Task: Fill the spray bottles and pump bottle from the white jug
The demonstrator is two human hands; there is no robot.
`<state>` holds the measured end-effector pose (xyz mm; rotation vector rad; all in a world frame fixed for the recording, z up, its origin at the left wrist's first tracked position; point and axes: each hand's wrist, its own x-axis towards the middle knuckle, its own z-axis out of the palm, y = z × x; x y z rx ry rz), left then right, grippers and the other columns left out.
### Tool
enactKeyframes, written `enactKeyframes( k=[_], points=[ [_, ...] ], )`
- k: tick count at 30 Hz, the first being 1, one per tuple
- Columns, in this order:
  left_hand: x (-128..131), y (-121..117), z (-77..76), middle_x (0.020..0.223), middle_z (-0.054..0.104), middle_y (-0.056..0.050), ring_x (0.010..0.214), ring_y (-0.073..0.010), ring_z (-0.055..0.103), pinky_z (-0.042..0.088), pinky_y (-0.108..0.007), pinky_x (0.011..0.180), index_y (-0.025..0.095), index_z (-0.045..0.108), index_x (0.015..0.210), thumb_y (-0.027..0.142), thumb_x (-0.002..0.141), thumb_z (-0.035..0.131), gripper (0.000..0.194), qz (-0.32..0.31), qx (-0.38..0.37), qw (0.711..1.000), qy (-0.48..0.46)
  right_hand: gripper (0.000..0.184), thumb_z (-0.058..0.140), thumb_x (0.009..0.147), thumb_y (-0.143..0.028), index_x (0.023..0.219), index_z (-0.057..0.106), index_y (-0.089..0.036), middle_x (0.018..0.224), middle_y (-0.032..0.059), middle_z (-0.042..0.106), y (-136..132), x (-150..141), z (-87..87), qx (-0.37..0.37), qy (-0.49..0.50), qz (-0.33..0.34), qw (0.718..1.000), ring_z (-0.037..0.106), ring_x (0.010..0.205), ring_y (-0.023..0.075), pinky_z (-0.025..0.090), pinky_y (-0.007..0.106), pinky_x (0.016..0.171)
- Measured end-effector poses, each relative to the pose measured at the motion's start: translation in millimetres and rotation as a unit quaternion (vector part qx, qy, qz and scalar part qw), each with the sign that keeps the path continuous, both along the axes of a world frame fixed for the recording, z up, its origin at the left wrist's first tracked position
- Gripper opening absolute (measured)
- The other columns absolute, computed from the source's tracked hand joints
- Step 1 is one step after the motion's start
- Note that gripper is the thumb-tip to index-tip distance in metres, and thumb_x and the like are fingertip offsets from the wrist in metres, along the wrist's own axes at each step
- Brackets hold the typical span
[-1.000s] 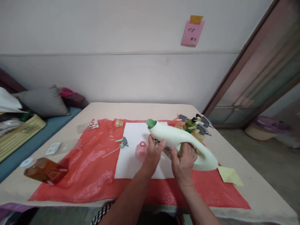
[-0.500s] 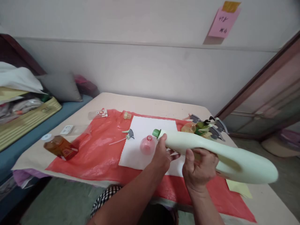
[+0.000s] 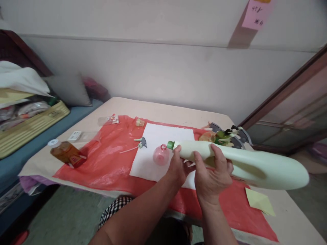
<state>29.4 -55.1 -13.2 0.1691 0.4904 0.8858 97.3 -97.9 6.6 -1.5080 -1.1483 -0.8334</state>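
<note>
A large pale green plastic jug (image 3: pixel 276 168) lies nearly level across my view, its darker green mouth (image 3: pixel 170 145) pointing left. My left hand (image 3: pixel 178 166) grips it close to the neck, fingers curled underneath. Farther along, my right hand (image 3: pixel 213 172) holds the middle of the jug, with thumb and forefinger on its near side. Just left of the green mouth stands a small round pink see-through bottle (image 3: pixel 160 158) with an uncovered neck, on a white cloth (image 3: pixel 145 166). Left of that bottle lies a grey and white spray head (image 3: pixel 143 142) with a thin tube.
A red plastic sheet (image 3: pixel 107 163) covers much of the table (image 3: pixel 158 109). An amber-filled bottle (image 3: pixel 67 154) leans at left. Clear containers (image 3: pixel 87 136) and a beige cap (image 3: pixel 139 122) lie farther back. Several spray heads (image 3: pixel 240 136) sit behind the jug; yellow paper (image 3: pixel 259 200) lies at right.
My right hand has loosened from a fist around the jug's handle and now lies along its side, fingers straighter. The jug's mouth stays beside the pink bottle. The camera view has tilted slightly.
</note>
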Motion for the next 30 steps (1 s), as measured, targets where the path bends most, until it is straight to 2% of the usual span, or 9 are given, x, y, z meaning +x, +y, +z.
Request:
enactKeyframes(
  k=[4,9,15,22,26,30],
  points=[
    [-1.5,1.1,-2.2,0.122,0.069,-0.011,0.103,-0.0261,0.068,0.061,-0.036,0.081,0.02,0.068,0.117,0.056,0.087,0.058,0.048,0.004,0.009,1.0,-0.006,0.048,0.075,0.086,-0.036,0.129,0.063,-0.018,0.11,0.0119,0.073,-1.4,-0.5,-2.9,-0.008,-0.004,0.011,1.0,0.067,0.101,0.0276,0.052,0.043,0.091],
    [-3.6,1.2,-4.7,0.122,0.068,-0.013,0.107,-0.029,0.067,0.061,-0.039,0.083,0.017,0.066,0.12,0.056,0.084,0.062,0.052,0.007,0.003,1.0,-0.018,0.047,0.074,0.087,-0.036,0.13,0.062,-0.019,0.11,0.0115,0.073,-1.2,-1.8,-4.5,-0.013,-0.017,0.011,1.0,0.067,0.103,0.0285,0.053,0.044,0.092],
    [-5.6,0.2,-4.0,0.126,0.067,-0.013,0.111,-0.031,0.066,0.06,-0.042,0.088,0.018,0.065,0.121,0.057,0.084,0.061,0.054,0.008,-0.005,0.999,-0.042,0.047,0.075,0.086,-0.033,0.129,0.061,-0.018,0.106,0.0108,0.073,-0.6,-7.9,2.0,-0.007,-0.07,0.019,0.997,0.068,0.1,0.0275,0.05,0.042,0.093],
    [-7.2,2.6,-6.9,0.13,0.065,-0.014,0.113,-0.0307,0.065,0.058,-0.041,0.091,0.017,0.063,0.126,0.059,0.085,0.057,0.058,0.003,0.009,0.998,-0.062,0.046,0.077,0.085,-0.032,0.126,0.062,-0.016,0.1,0.0107,0.075,1.7,-12.4,8.8,0.005,-0.101,0.011,0.995,0.072,0.092,0.028,0.053,0.043,0.089],
    [-7.5,1.7,-2.6,0.13,0.065,-0.013,0.115,-0.0305,0.064,0.058,-0.041,0.093,0.018,0.063,0.124,0.059,0.085,0.057,0.057,0.0,-0.006,0.998,-0.064,0.048,0.079,0.083,-0.03,0.125,0.063,-0.016,0.096,0.0099,0.075,4.0,-14.7,12.1,0.011,-0.111,0.013,0.994,0.072,0.085,0.0272,0.053,0.042,0.087],
    [-7.1,0.1,5.4,0.125,0.067,-0.013,0.118,-0.0323,0.063,0.057,-0.043,0.096,0.019,0.064,0.121,0.058,0.085,0.057,0.054,0.013,-0.015,0.997,-0.076,0.048,0.078,0.083,-0.027,0.127,0.062,-0.017,0.097,0.0089,0.075,5.3,-17.7,18.0,0.008,-0.119,0.018,0.993,0.072,0.087,0.0268,0.051,0.041,0.089]
  ],
)
